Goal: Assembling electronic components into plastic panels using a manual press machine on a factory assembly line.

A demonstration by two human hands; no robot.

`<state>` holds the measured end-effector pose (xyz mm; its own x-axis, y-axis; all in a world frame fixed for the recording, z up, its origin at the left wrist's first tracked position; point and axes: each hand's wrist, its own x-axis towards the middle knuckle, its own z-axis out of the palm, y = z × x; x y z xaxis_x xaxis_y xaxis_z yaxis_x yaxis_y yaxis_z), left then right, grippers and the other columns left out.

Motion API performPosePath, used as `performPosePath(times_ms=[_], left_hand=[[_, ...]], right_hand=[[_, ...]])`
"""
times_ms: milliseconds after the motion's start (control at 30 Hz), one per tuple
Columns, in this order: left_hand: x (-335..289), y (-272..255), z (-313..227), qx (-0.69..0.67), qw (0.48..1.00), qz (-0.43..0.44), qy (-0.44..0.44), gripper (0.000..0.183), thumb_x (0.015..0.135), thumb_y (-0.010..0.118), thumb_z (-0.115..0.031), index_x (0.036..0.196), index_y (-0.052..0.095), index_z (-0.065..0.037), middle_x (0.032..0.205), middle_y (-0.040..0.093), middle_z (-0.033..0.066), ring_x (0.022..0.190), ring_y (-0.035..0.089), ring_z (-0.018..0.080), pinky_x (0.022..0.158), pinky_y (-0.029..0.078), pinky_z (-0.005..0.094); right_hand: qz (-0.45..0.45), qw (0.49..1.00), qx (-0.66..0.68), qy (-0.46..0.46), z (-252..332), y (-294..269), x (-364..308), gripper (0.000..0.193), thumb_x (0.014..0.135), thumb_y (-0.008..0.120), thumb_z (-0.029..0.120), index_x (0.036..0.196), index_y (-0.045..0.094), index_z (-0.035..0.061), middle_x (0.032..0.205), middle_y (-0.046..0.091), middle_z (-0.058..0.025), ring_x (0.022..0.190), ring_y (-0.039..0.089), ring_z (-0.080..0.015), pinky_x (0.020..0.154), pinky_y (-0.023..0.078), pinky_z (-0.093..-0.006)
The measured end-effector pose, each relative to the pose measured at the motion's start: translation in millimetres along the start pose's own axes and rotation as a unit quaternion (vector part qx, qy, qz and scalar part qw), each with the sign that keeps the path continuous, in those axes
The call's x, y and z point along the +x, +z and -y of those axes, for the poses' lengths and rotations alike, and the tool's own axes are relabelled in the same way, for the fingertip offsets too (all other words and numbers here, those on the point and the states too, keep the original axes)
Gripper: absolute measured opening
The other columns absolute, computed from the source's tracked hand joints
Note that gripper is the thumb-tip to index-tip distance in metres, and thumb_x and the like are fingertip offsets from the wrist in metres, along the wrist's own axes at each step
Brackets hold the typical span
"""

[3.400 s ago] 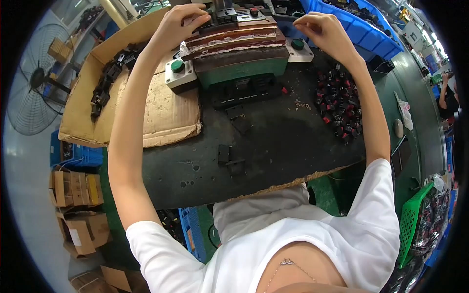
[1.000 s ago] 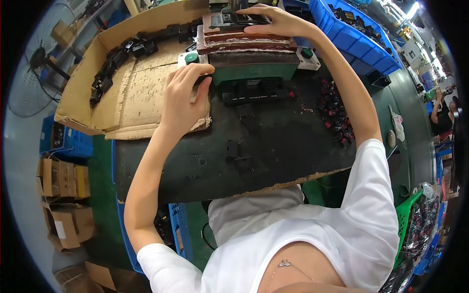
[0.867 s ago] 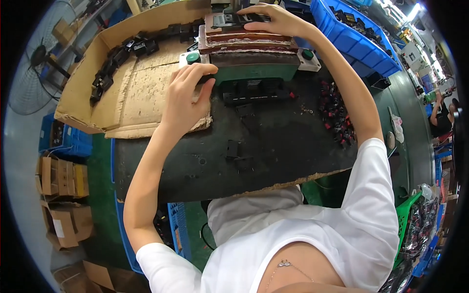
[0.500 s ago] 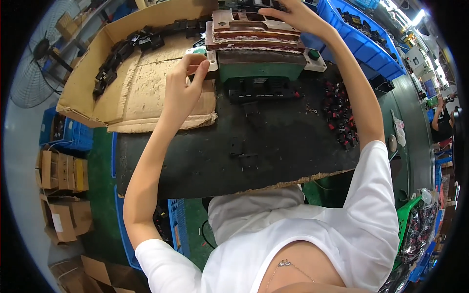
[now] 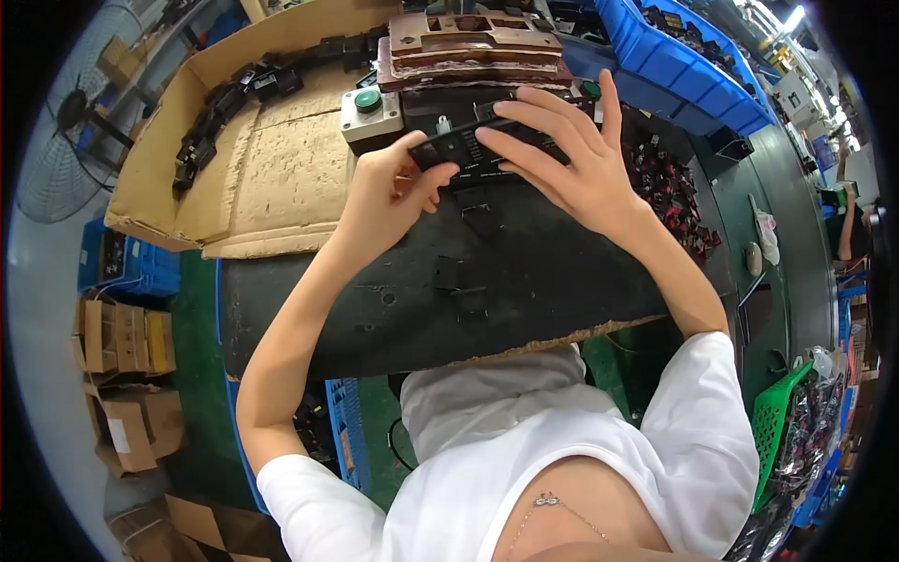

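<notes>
A long black plastic housing [image 5: 447, 148] is tilted in front of the brown metal press block [image 5: 473, 42]. My left hand [image 5: 393, 192] is closed on its left end, thumb below and fingers curled behind. My right hand [image 5: 585, 169] lies over its right part; the fingertips rest on it, and the little finger sticks up apart. The right hand hides much of that end. Behind and below, a printed black strip [image 5: 487, 173] shows in part. Small black parts [image 5: 461, 276] lie on the dark table mat [image 5: 356, 318]. A green button box [image 5: 371, 114] stands beyond my left hand.
At the left, a cardboard tray [image 5: 281, 178] holds a row of black parts. A pile of black and red pieces [image 5: 670, 192] lies at the right. Behind it stands a blue bin [image 5: 693, 80]. A worn edge [image 5: 571, 335] runs along the table front.
My left hand has left the green button and come right, closing on the black housing. My right hand has come down from the top of the press block to the housing.
</notes>
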<state>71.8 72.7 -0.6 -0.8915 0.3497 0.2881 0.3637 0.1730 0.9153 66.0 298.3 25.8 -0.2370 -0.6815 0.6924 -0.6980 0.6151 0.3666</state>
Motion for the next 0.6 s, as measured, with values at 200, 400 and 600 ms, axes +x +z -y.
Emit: performPosePath(times_ms=[200, 400, 600], left_hand=[[-2, -7, 9, 0.178, 0.964, -0.053, 0.192, 0.013, 0.077, 0.064, 0.004, 0.086, 0.055, 0.002, 0.068, 0.050, 0.0095, 0.052, 0.047, 0.0163, 0.047, 0.040, 0.0224], [0, -19, 6, 0.224, 0.947, -0.050, 0.226, 0.012, 0.075, 0.063, 0.006, 0.082, 0.054, 0.003, 0.073, 0.052, 0.0109, 0.055, 0.048, 0.0186, 0.050, 0.042, 0.0233], [1, -21, 4, 0.242, 0.946, -0.044, 0.210, 0.012, 0.075, 0.063, 0.007, 0.080, 0.053, 0.003, 0.076, 0.053, 0.0106, 0.056, 0.050, 0.0179, 0.053, 0.043, 0.0220]], right_hand=[[-0.051, 0.960, 0.209, 0.180, -29, -3, -16, 0.046, 0.066, 0.075, 0.005, 0.110, 0.060, 0.0039, 0.112, 0.058, -0.0086, 0.103, 0.057, -0.0223, 0.076, 0.049, -0.0259], [-0.036, 0.917, 0.297, 0.264, -18, 2, -23, 0.038, 0.070, 0.073, 0.006, 0.106, 0.062, 0.0035, 0.089, 0.068, -0.0066, 0.082, 0.064, -0.0126, 0.076, 0.051, -0.0256], [-0.059, 0.917, 0.305, 0.252, -16, 4, -25, 0.038, 0.070, 0.075, 0.009, 0.105, 0.062, 0.0037, 0.088, 0.067, -0.0063, 0.079, 0.064, -0.0115, 0.075, 0.051, -0.0246]])
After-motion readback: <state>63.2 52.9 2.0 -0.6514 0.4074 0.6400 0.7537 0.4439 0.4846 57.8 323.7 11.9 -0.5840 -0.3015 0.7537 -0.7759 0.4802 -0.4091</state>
